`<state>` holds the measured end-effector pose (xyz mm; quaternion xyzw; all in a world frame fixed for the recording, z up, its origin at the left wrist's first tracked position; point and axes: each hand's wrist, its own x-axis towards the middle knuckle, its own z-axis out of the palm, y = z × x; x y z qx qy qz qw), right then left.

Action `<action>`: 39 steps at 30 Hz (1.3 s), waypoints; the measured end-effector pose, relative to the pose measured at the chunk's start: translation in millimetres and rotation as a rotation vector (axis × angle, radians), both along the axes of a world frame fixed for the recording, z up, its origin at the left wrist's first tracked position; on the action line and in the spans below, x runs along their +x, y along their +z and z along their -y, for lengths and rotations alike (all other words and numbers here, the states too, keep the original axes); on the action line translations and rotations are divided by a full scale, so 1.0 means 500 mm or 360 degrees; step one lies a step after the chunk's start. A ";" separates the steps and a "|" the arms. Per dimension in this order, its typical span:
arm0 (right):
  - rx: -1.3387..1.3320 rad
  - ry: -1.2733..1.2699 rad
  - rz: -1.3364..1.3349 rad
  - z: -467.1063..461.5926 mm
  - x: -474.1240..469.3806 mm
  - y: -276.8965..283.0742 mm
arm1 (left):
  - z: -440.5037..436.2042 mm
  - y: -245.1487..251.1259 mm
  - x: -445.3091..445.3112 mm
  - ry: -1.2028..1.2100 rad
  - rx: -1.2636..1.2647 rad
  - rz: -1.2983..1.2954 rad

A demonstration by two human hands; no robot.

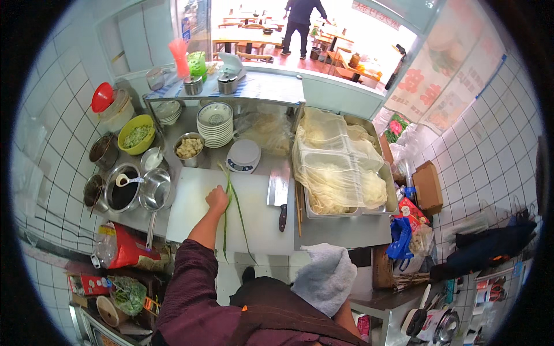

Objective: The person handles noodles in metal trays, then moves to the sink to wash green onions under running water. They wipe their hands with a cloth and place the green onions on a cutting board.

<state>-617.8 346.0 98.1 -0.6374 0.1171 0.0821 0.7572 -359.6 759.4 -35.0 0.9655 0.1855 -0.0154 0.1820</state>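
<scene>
My left hand (pixel 217 199) is closed around a few long green scallion stalks (pixel 236 201) over the white cutting board (pixel 194 233). Their leaves trail toward me past the board's near edge. A grey towel (pixel 324 274) covers my right hand, held up at the counter's front edge; only the right forearm (pixel 346 318) shows below it, and the fingers are hidden. On the board's right side lies a cleaver (pixel 278 192) with a dark handle toward me. A white kitchen scale (pixel 243 155) stands just beyond the board.
Steel trays (pixel 309 209) under gauze cloth, holding pale noodle-like food, stand right. To the left are a steel saucepan (pixel 156 190), a bowl of dark liquid (pixel 117 197) and a green bowl (pixel 147 140). Stacked bowls (pixel 215 123) sit behind. A person (pixel 299 21) stands beyond the window.
</scene>
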 end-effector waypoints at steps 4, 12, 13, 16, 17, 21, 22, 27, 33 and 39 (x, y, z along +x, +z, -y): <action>-0.0018 0.0041 0.0011 -0.003 0.006 0.001 | -0.018 -0.041 0.016 0.0036 -0.0054 -0.0004; -0.0050 0.0051 -0.0010 0.004 -0.010 0.001 | -0.075 -0.016 0.030 0.0212 -0.0434 0.0283; -0.0049 0.0045 -0.0004 0.003 -0.011 0.000 | -0.083 -0.002 0.026 0.0250 -0.0804 0.0342; -0.0041 0.0031 0.0005 -0.008 -0.011 -0.005 | -0.092 0.050 0.015 0.0306 -0.1529 0.0566; -0.0043 0.0044 -0.0001 -0.010 -0.013 -0.005 | -0.092 0.072 0.009 0.0241 -0.1505 0.0672; -0.0036 0.0116 0.0063 -0.028 0.001 0.000 | -0.053 0.172 -0.056 -0.0080 -0.1164 0.0961; -0.0028 0.0132 0.0083 -0.035 0.006 0.004 | -0.021 0.196 -0.085 -0.0166 -0.1173 0.0986; 0.0472 0.0122 0.0456 -0.126 0.094 -0.011 | 0.229 0.291 -0.266 -0.0613 -0.1417 0.0327; 0.0594 -0.0456 0.0016 -0.155 0.114 -0.051 | 0.430 0.337 -0.387 -0.1197 -0.0747 0.0202; 0.0976 -0.0988 -0.0194 -0.055 0.102 -0.015 | 0.474 0.331 -0.436 -0.1393 -0.0657 0.0328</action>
